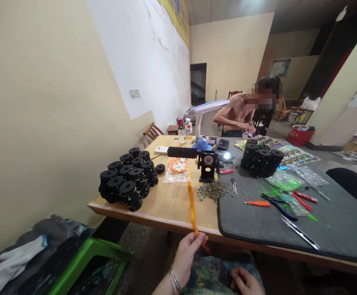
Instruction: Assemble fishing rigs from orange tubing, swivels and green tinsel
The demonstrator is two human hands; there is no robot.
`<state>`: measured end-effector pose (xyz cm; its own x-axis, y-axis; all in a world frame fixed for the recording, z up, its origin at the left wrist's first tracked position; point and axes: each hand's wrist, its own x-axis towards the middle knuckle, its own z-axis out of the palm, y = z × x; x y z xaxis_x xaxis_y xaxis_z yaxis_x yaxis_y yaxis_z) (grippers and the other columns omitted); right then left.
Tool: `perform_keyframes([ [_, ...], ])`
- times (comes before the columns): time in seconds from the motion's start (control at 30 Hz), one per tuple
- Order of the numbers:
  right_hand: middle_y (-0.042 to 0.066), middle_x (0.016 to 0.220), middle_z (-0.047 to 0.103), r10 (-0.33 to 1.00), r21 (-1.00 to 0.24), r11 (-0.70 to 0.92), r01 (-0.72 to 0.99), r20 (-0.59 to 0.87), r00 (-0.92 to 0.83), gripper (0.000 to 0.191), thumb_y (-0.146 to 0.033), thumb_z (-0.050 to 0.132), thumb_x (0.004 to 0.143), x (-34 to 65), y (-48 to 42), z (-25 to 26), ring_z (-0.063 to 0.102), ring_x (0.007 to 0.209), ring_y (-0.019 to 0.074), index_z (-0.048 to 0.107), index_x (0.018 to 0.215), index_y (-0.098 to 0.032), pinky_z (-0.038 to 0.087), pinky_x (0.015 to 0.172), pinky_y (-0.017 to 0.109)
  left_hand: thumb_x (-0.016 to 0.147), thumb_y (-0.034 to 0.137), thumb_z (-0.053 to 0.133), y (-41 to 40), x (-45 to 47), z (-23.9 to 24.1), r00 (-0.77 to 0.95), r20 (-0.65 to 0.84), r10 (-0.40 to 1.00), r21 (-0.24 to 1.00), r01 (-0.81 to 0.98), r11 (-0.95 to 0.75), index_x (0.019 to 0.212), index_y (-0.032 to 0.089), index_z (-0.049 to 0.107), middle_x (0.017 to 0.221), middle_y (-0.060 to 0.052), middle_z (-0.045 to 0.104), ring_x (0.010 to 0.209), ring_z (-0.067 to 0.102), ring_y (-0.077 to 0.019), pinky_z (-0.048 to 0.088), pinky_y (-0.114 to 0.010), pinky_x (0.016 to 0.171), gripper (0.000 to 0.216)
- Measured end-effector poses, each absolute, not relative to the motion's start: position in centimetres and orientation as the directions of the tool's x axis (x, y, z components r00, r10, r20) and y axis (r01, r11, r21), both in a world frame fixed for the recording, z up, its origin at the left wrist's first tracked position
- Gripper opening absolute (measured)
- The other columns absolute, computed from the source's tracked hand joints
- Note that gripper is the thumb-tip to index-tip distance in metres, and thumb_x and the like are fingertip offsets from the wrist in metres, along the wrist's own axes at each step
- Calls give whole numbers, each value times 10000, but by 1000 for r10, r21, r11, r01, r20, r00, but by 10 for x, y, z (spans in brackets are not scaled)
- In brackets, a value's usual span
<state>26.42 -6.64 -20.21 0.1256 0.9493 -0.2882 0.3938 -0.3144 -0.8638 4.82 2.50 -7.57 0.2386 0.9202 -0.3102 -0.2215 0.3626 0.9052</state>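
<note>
My left hand (188,250) pinches a bundle of orange strands (192,205) just off the table's front edge. The bundle runs away from me over the wooden tabletop, toward a clear plastic bag (176,174) that has an orange coil (178,164) on it. A loose end hangs below my fingers. My right hand (246,282) is low over my lap, its fingers curled; what they hold, if anything, is hidden. Beyond the strands stands a black clamp-like device (208,162) with a ribbed black grip (182,153). A pile of small metallic beads (211,191) lies in front of it.
Stacked black foam spools (127,188) stand at left, more spools (258,159) at right. The grey mat (258,229) carries an orange-handled tool (258,203), pliers (281,207), tweezers (299,232) and green strands (284,184). A desk lamp (201,143) and another person (238,112) are beyond.
</note>
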Motion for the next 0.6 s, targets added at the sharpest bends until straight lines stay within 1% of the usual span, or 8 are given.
perform_keyframes([
  [0.07,40,616,666,942,-867,-336,368,-305,140,496,-693,410,741,263,-65,-200,610,634,204,538,672,-218,439,639,280,670,485,759,23,47,-74,273,-344,898,848,-320,422,883,121,712,924,-122,745,932,649,-232,435,-312,847,424],
  [0.13,39,611,665,936,-868,-352,350,-320,148,477,-675,426,735,263,-65,-197,602,616,199,540,664,-217,432,630,281,697,467,749,18,43,-71,349,-397,849,748,-413,520,923,114,700,952,-144,744,928,661,-233,436,-314,846,422],
  [0.23,39,599,664,931,-868,-364,338,-331,154,471,-666,434,726,263,-64,-193,595,603,199,556,666,-215,426,626,287,798,492,643,12,33,-67,454,-473,755,580,-485,654,973,98,682,980,-168,740,920,679,-236,438,-332,875,433],
  [0.3,39,592,661,928,-866,-373,334,-340,155,477,-674,436,717,262,-64,-192,593,603,200,555,664,-216,421,627,287,859,516,544,9,28,-64,486,-503,715,521,-490,699,987,86,670,983,-179,738,910,688,-238,441,-334,874,466],
  [0.37,34,582,653,926,-869,-378,319,-348,150,481,-686,436,711,261,-63,-193,591,599,198,541,662,-220,418,627,283,891,535,470,8,25,-63,497,-520,695,502,-481,719,996,78,658,984,-186,736,890,696,-242,447,-332,858,505],
  [0.43,28,578,646,926,-875,-376,304,-349,143,481,-692,435,713,261,-63,-194,586,592,192,528,663,-222,414,622,279,903,535,443,8,24,-62,485,-543,686,497,-473,728,997,75,649,973,-188,738,864,702,-241,454,-330,843,513],
  [0.5,28,579,645,926,-877,-376,300,-348,144,478,-688,434,718,261,-63,-196,581,583,188,524,663,-221,410,613,279,906,502,464,8,24,-62,461,-563,686,495,-477,727,982,76,647,950,-184,742,842,705,-235,461,-326,834,470],
  [0.6,34,579,652,929,-876,-370,311,-339,150,471,-676,437,728,262,-63,-199,586,588,194,530,665,-219,416,620,285,897,402,533,7,25,-65,417,-595,687,503,-474,723,944,81,647,907,-173,748,796,707,-218,476,-305,787,344],
])
